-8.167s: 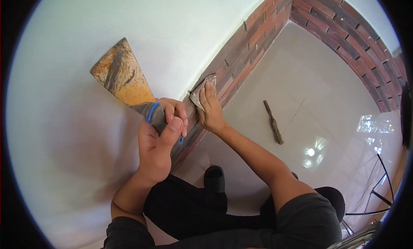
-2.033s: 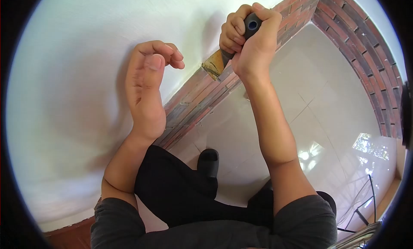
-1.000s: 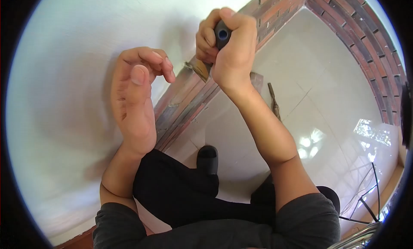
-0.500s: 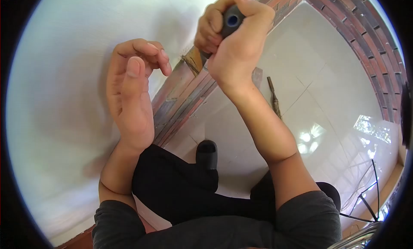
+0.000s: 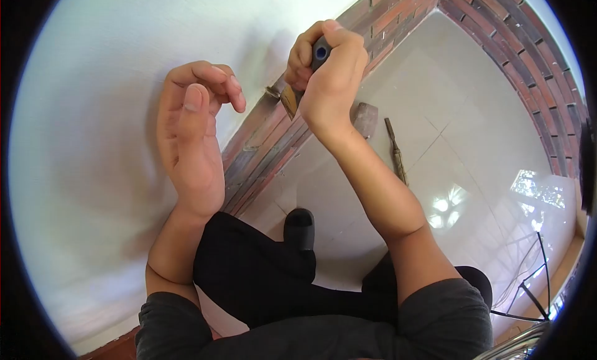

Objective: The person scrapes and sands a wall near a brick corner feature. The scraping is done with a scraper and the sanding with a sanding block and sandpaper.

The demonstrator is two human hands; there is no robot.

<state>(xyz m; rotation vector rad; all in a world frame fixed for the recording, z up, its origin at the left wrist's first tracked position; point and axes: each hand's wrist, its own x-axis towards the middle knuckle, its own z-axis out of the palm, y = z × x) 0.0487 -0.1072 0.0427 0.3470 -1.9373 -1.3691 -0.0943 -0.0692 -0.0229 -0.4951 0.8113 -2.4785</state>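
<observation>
My right hand [image 5: 329, 77] is wrapped around the dark handle of a putty knife [image 5: 321, 51], whose end has a blue-lined hole. Below the fist its metal blade [image 5: 288, 102] points down beside the top edge of a low brick strip [image 5: 267, 136]. A small rough spot [image 5: 272, 92] lies on that edge, right by the blade. My left hand [image 5: 194, 133] is raised in front of the white wall [image 5: 99, 142], thumb up and fingers loosely curved, with nothing in it.
On the tiled floor [image 5: 460, 111] lie a thin chisel-like tool [image 5: 396, 151] and a greyish block [image 5: 365, 120], right of the brick strip. Another brick strip [image 5: 522, 55] curves along the far right. My slippered foot [image 5: 300, 229] is below; a black metal frame [image 5: 532, 285] stands lower right.
My right hand has moved down and slightly left with the putty knife, bringing the blade into view at the brick edge. My left hand has barely moved.
</observation>
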